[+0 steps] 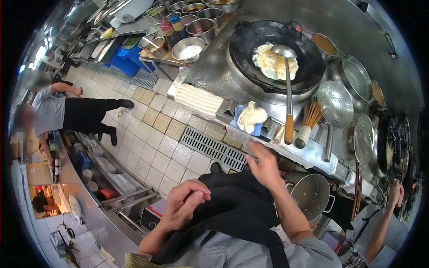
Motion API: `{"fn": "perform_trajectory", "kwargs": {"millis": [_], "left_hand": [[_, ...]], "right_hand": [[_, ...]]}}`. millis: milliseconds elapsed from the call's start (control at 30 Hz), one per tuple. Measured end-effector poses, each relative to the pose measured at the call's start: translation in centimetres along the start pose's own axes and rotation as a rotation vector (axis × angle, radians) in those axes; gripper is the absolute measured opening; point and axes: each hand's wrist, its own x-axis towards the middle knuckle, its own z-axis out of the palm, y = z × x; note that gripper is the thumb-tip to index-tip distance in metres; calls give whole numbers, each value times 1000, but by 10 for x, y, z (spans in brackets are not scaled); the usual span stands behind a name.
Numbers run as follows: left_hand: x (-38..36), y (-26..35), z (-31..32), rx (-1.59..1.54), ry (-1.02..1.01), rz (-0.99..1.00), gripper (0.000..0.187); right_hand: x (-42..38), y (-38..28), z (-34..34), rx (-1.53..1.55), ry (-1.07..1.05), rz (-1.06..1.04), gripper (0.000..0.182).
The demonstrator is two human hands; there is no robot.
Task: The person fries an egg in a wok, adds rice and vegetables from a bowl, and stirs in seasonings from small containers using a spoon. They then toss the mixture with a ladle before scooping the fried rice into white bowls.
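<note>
Egg (pixel 267 64) lies beyond my empty right hand (pixel 264 166), fingers spread; my left hand (pixel 185 203) curls, whether around anything I cannot tell. Past the right: white cloth (pixel 252 118), then the ladle (pixel 288 87), reaching into the egg's wok (pixel 309 62).

Straight ahead, a stove (pixel 205 80) carries a wok (pixel 313 56); cooked egg (pixel 268 62) lies in the wok, with a ladle (pixel 288 87) over it, handle reaching back past the near rim. Beyond the stove's left side, a tabletop (pixel 167 60) holds bowls (pixel 191 59) and squeeze bottles (pixel 168 32). Along the stove's front, from left to right: a cloth (pixel 252 117), a brush (pixel 309 118), a skimmer (pixel 335 103). Below these, to the right, a pot (pixel 310 190). Left, across the floor (pixel 154 139), stands a person (pixel 82 114); another person (pixel 380 230) is far right.
</note>
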Motion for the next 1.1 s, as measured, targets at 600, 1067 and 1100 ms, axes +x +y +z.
{"fn": "perform_trajectory", "kwargs": {"millis": [600,1067,1100], "left_hand": [[27,-18,-18,-10,-115,34,16],[14,-40,-29,-18,-22,-77,15],[15,-39,-29,-12,-42,-78,15]], "right_hand": [[101,-30,-71,1326,301,633,25],[103,-15,-55,1390,315,702,31],[112,5,-63,1538,246,688,36]]}}
